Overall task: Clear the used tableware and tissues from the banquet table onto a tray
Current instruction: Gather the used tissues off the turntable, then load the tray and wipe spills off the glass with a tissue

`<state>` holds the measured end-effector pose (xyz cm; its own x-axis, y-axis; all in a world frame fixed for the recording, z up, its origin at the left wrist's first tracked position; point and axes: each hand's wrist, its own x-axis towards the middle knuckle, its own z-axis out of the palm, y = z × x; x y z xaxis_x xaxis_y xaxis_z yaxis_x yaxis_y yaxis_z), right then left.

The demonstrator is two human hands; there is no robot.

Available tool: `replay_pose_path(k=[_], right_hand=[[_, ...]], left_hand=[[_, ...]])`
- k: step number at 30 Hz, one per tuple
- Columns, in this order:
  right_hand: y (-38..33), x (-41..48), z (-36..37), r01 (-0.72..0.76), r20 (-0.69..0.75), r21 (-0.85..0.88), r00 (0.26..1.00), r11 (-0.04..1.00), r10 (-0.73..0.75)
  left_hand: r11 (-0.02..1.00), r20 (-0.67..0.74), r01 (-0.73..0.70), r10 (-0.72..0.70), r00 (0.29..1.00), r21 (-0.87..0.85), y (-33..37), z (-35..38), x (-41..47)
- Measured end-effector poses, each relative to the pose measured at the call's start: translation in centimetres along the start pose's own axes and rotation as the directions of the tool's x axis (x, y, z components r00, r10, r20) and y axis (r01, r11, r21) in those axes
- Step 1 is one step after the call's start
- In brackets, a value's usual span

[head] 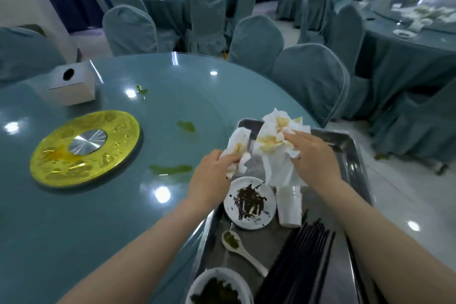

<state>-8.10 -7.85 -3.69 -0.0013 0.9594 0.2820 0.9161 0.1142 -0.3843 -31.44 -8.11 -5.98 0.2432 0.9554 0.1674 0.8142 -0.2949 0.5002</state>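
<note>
Both hands [209, 175] clutching soiled tissues [274, 140]

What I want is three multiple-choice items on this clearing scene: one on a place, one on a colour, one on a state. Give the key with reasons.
1. Where does the white spoon lie?
A. In a hand
B. On the metal tray
C. On the floor

2. What colour are the chopsticks?
A. Black
B. Red
C. White

3. What are the left hand and right hand doing?
A. Both hang empty
B. Each grips stained tissues
C. Both carry chopsticks

Key: 1 B, the spoon rests on the tray's floor; 2 A, the bundle is black; 3 B, crumpled tissue is clutched in each hand above the tray.
</note>
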Motion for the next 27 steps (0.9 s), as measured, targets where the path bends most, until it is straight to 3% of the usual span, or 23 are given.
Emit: replay_pose_path(k=[5, 8, 10, 14, 19, 27], right_hand=[[3.7, 1.4, 2.0, -0.098, 0.006, 0.048, 0.995, 0.994, 0.098], [4.5, 3.4, 3.7, -0.205, 0.343, -0.075, 0.914, 0.976, 0.218], [4.7, 4.0, 4.9, -0.212, 0.484, -0.123, 0.84, 0.97, 0.245], [3.4, 5.1, 7.0, -0.147, 0.458, -0.065, 0.875, 0.987, 0.16], [-1.7, 6.5, 9.6, 0.009, 0.486, -0.032, 0.874, 0.999, 0.007], [-11.3, 5.4, 14.4, 0.153, 0.565, 0.098, 0.805, 0.983, -0.182]], left_hand=[[0.993, 0.141, 0.077, -0.064, 0.988, -0.086, 2.1, 4.6, 3.5], [0.997, 0.378, 0.075, -0.071, 0.923, 0.006, 2.4, 5.8, 5.2], [0.995, 0.434, 0.088, -0.099, 0.896, 0.045, 1.5, 5.9, 5.5], [0.987, 0.38, 0.161, -0.153, 0.912, 0.009, -2.5, 4.5, 4.5], [0.951, 0.194, 0.308, -0.296, 0.935, -0.034, -8.0, 0.9, 1.8], [0.898, 0.028, 0.439, -0.439, 0.898, -0.008, -15.3, -5.2, -5.1]])
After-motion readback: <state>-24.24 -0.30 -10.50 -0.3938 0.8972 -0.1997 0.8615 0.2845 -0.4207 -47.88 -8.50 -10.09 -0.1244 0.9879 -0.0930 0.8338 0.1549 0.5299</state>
